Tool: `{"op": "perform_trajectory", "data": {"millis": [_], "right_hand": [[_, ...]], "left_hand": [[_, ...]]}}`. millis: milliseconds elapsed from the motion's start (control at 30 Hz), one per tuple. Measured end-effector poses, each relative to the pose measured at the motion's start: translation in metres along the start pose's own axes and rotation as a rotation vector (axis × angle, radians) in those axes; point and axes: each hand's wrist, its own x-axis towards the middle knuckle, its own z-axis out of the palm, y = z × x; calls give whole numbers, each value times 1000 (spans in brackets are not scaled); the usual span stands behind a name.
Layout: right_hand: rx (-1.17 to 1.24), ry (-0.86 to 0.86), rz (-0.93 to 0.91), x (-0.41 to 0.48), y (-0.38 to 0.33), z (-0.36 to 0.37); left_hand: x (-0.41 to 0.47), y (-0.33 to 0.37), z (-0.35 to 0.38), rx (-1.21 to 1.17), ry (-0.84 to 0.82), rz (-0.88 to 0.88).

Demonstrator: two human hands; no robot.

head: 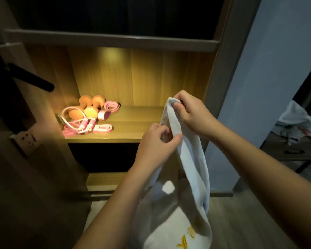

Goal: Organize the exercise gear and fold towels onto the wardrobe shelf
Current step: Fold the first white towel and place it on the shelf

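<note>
Towel-folding step looks in hand, gear seems stowed: dumbbells (90, 106), jump rope (83, 125) and pink bands (106, 127) sit on the lit shelf (133, 131), up and left of both grips. Left grip (156, 141) pinches the white towel (192, 168) edge; right grip (192, 114), just above and beyond it, pinches the top corner, both forearms reaching forward, cloth hanging below the grips. Next move likely calls for matching the edges evenly, then laying the fold on the bare shelf part beyond the left grip.

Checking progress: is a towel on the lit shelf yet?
No, the shelf holds dumbbells and a jump rope, while the towel hangs from the left hand and right hand.
</note>
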Motion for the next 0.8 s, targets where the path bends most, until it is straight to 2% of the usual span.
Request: {"op": "perform_trajectory", "data": {"millis": [100, 267, 533, 700, 800], "right_hand": [[-14, 72, 0, 26, -9, -17], [36, 171, 3, 61, -27, -56], [56, 346, 28, 104, -52, -134], [62, 487, 79, 118, -57, -175], [107, 582, 82, 125, -63, -199]], "left_hand": [[20, 20, -5, -27, -89, 0], [52, 40, -14, 4, -22, 20], [75, 34, -60, -100, -142, 67], [112, 67, -105, 6, 50, 178], [129, 102, -130, 117, 109, 261]]}}
